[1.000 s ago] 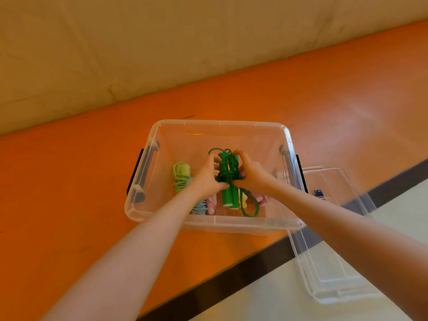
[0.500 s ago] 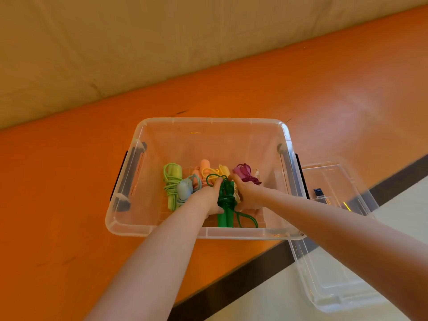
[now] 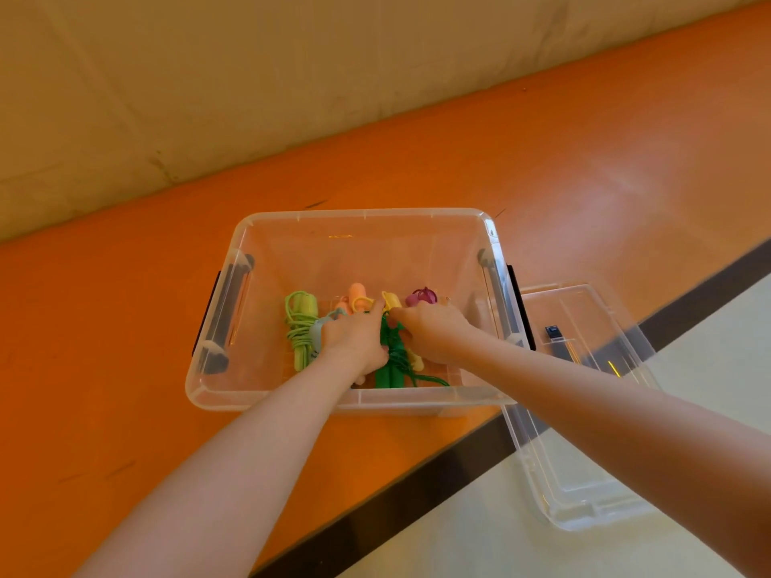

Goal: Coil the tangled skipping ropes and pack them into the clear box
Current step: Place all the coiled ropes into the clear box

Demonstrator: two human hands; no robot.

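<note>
Both my hands are down inside the clear box point(image 3: 488, 227), which sits on the orange floor point(image 3: 584, 160) with its near wall toward me. My left hand point(image 3: 354, 337) and my right hand point(image 3: 432, 331) close in from either side on the dark green skipping rope point(image 3: 392, 360), and my fingers curl around its bundled cord and handles; the fingertips themselves are tucked behind the knuckles, so I cannot tell just how each one lies. The green handles point toward me and rest near the box's front wall, with a loop of green cord spilling out to the right of them along the bottom. Left of my left hand lies the light green rope point(image 3: 299, 327), coiled and wound about its own handles. Partly under that hand sits a pale blue rope point(image 3: 320, 332). Beyond my knuckles I see the peach rope point(image 3: 357, 294), the yellow rope point(image 3: 391, 301) and the purple rope point(image 3: 422, 296) in a row along the middle of the box. The far half of the box bottom is bare plastic. Dark latches show on both short sides of the box. The clear lid point(image 3: 584, 410) lies to my right, just beside the box, across a black floor line point(image 3: 417, 494) and onto the pale floor point(image 3: 479, 536). A tan padded wall point(image 3: 292, 77) rises beyond the orange strip.
</note>
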